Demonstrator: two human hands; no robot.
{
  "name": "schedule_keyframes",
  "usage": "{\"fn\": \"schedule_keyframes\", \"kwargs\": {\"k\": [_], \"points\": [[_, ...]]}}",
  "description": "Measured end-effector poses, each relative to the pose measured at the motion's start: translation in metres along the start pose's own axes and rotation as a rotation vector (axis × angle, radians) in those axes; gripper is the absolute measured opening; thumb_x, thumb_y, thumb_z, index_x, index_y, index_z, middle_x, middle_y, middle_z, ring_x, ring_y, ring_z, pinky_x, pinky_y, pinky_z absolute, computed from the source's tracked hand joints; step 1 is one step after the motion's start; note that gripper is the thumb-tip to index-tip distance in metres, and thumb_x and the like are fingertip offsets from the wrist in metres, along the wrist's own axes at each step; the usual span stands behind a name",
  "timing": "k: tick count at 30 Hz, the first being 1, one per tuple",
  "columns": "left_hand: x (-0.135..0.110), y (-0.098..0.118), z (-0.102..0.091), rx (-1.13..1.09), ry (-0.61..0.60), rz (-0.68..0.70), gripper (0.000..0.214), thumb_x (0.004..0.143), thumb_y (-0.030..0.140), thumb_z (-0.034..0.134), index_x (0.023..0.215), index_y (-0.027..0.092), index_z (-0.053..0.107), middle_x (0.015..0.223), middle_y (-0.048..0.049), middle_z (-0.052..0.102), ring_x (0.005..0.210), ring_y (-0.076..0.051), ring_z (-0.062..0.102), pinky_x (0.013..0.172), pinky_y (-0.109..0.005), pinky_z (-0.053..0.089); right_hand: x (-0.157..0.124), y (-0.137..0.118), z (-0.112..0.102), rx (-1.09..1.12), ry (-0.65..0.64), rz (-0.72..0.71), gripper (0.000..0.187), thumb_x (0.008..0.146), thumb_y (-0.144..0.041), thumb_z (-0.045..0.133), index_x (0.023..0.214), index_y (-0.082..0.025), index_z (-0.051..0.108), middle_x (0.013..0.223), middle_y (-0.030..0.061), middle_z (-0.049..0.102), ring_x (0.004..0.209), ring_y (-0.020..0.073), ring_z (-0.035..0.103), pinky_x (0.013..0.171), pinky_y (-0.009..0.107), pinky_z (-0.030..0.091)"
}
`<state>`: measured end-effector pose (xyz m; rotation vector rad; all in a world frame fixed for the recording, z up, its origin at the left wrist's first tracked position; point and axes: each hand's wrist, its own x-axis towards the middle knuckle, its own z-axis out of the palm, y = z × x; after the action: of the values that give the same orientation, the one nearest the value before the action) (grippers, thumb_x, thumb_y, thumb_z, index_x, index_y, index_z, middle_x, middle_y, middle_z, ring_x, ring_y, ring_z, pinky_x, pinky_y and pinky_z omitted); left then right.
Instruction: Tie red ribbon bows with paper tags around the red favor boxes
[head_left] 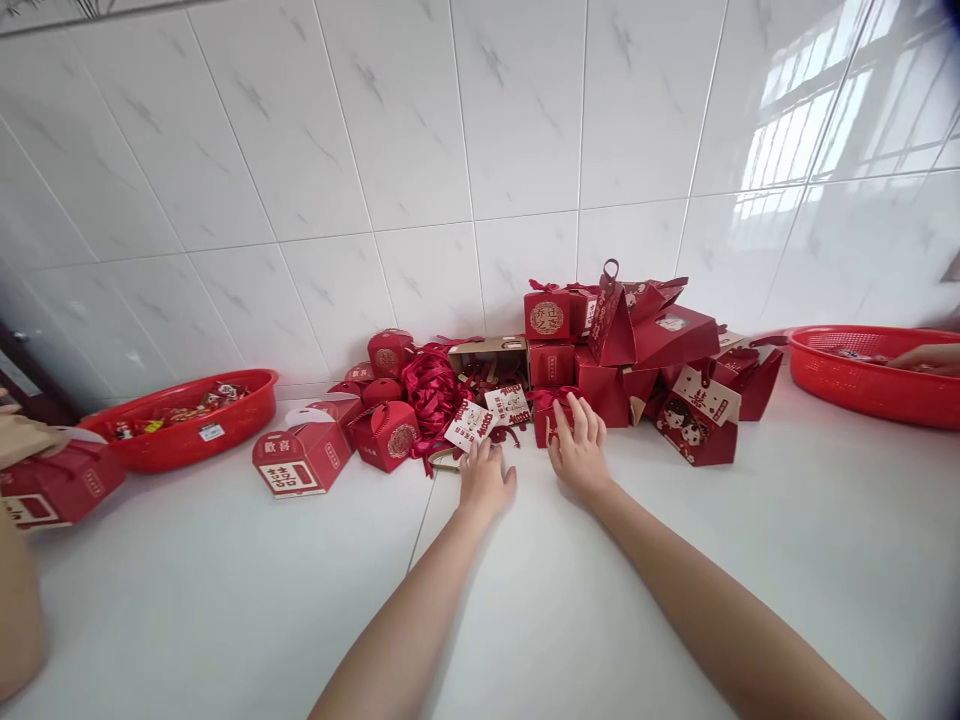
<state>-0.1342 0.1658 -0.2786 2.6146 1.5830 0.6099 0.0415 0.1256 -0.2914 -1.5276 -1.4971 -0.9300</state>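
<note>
One bowed box (544, 429) sits right of the ribbon heap (430, 388), against my right grip (580, 452), fingers spread; my left grip (484, 482) meets the heap-side white card (470, 424), pinching or not I cannot tell.

Holding right hand (579, 446), fingers spread, at ribboned red box (544, 428); left hand (486, 480) at lower edge of white card (469, 424). Noted beyond: stacked red boxes (615, 330), bunched ribbon (430, 392). Flanked by red baskets (251, 408).
</note>
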Motion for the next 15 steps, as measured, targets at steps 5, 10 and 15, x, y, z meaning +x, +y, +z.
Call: {"fn": "schedule_keyframes", "kwargs": {"k": [5, 10, 15], "points": [[-0.002, -0.01, -0.01, -0.014, 0.169, 0.077, 0.044, 0.086, 0.019, 0.046, 0.127, 0.014, 0.059, 0.143, -0.0151, 0.046, 0.136, -0.033, 0.036, 0.111, -0.049, 0.033, -0.007, -0.032, -0.008, 0.098, -0.097, 0.012, 0.053, 0.085, -0.012, 0.04, 0.137, -0.012, 0.044, 0.147, 0.0192, 0.031, 0.137, 0.0321, 0.024, 0.107, 0.051, 0.026], [-0.016, -0.048, -0.034, -0.012, 0.278, 0.308, 0.041, 0.084, 0.015, 0.049, 0.119, 0.028, 0.063, 0.142, -0.0033, 0.048, 0.137, -0.025, 0.035, 0.113, -0.043, 0.031, -0.007, -0.035, -0.014, 0.227, -0.239, -0.144, 0.051, 0.084, -0.01, 0.039, 0.134, -0.013, 0.049, 0.148, 0.0169, 0.032, 0.137, 0.0314, 0.023, 0.106, 0.052, 0.029], [-0.02, -0.116, -0.051, -0.103, 0.624, -0.095, 0.063, 0.08, 0.029, 0.06, 0.138, 0.014, 0.04, 0.148, -0.0173, 0.031, 0.14, -0.032, 0.026, 0.116, -0.049, 0.021, -0.007, -0.034, -0.014, 0.281, -0.299, -0.126, 0.05, 0.082, -0.005, 0.038, 0.129, -0.012, 0.053, 0.144, 0.0182, 0.036, 0.135, 0.0318, 0.026, 0.104, 0.052, 0.03]]}}
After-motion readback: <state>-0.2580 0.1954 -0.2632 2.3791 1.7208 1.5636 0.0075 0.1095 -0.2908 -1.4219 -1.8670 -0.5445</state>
